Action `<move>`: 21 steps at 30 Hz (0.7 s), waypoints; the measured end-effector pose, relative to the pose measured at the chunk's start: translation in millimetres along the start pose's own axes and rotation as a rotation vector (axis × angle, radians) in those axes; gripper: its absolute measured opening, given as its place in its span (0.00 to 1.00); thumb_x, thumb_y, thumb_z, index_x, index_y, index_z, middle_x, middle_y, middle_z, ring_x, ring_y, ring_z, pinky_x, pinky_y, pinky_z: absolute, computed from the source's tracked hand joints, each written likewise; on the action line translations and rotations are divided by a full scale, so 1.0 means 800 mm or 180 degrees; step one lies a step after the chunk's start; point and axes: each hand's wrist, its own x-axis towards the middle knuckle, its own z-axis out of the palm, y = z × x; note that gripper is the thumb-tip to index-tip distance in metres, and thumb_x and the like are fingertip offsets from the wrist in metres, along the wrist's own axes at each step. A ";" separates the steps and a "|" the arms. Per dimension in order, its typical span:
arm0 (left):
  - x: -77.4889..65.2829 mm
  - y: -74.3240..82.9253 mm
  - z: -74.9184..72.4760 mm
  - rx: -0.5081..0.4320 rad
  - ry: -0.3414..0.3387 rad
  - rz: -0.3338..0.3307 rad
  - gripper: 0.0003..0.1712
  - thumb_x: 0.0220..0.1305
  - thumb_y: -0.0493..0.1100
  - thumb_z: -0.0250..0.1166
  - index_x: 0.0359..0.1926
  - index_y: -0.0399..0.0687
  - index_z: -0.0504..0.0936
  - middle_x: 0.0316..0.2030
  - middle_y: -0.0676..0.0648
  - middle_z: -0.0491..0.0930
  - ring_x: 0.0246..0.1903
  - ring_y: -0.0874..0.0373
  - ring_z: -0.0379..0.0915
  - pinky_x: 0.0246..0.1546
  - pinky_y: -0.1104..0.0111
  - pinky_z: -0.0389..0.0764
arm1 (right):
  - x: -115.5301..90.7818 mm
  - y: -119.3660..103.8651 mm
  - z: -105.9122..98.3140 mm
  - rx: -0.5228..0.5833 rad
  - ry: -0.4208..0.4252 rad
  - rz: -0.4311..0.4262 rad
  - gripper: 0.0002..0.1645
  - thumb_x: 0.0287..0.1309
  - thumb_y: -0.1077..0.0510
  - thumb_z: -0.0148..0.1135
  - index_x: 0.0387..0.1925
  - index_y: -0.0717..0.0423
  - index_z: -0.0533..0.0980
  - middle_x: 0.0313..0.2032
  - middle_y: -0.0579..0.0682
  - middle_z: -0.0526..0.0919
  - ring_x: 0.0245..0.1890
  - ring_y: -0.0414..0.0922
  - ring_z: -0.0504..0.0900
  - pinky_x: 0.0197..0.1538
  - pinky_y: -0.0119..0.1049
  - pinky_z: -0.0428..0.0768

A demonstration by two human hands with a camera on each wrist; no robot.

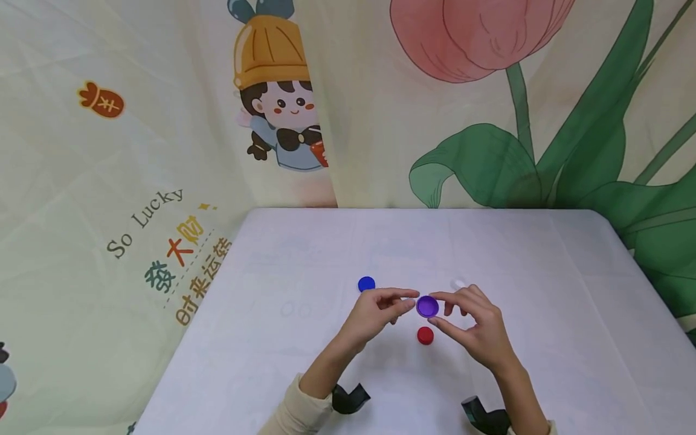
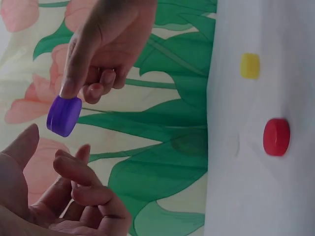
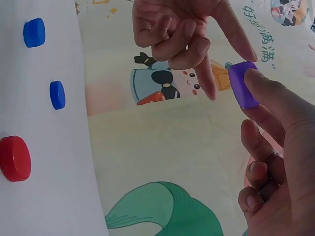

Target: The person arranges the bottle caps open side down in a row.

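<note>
A purple bottle cap [image 1: 427, 306] is pinched between the thumb and fingers of my right hand [image 1: 478, 323], raised off the table with its hollow face towards the head camera. My left hand [image 1: 375, 311] is just left of it, thumb and index finger extended towards the cap. In the left wrist view a gap shows between the left hand [image 2: 74, 196] and the cap [image 2: 64, 115]. Below the hands lies a red cap [image 1: 425, 336]. A blue cap [image 1: 367, 283] lies beyond the left hand.
A second blue cap [image 3: 57, 95] shows in the right wrist view, and a yellow cap [image 2: 250, 66] in the left wrist view. The white table [image 1: 261, 260] ends at a printed curtain [image 1: 370, 121]. Black wrist mounts [image 1: 350, 399] sit on both forearms.
</note>
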 end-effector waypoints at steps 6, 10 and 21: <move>0.002 -0.002 0.002 -0.0168 -0.0198 -0.0413 0.16 0.57 0.50 0.66 0.42 0.45 0.85 0.24 0.46 0.73 0.22 0.59 0.65 0.23 0.69 0.64 | -0.002 0.003 0.002 0.0037 -0.0049 0.0010 0.26 0.36 0.61 0.76 0.43 0.46 0.81 0.25 0.41 0.77 0.32 0.36 0.67 0.31 0.29 0.65; 0.003 -0.002 0.005 -0.0123 -0.0159 -0.0435 0.15 0.56 0.50 0.67 0.40 0.44 0.85 0.23 0.49 0.75 0.22 0.59 0.65 0.23 0.69 0.64 | -0.003 0.005 0.003 0.0029 -0.0083 0.0042 0.26 0.37 0.60 0.76 0.44 0.46 0.81 0.26 0.39 0.76 0.32 0.36 0.67 0.31 0.29 0.66; 0.005 -0.001 0.009 0.0090 -0.0037 -0.0202 0.13 0.56 0.48 0.67 0.38 0.45 0.86 0.28 0.50 0.79 0.25 0.60 0.66 0.22 0.71 0.64 | -0.008 0.012 0.007 -0.0028 -0.0066 0.0097 0.26 0.38 0.61 0.76 0.45 0.48 0.80 0.24 0.41 0.76 0.31 0.36 0.66 0.30 0.28 0.66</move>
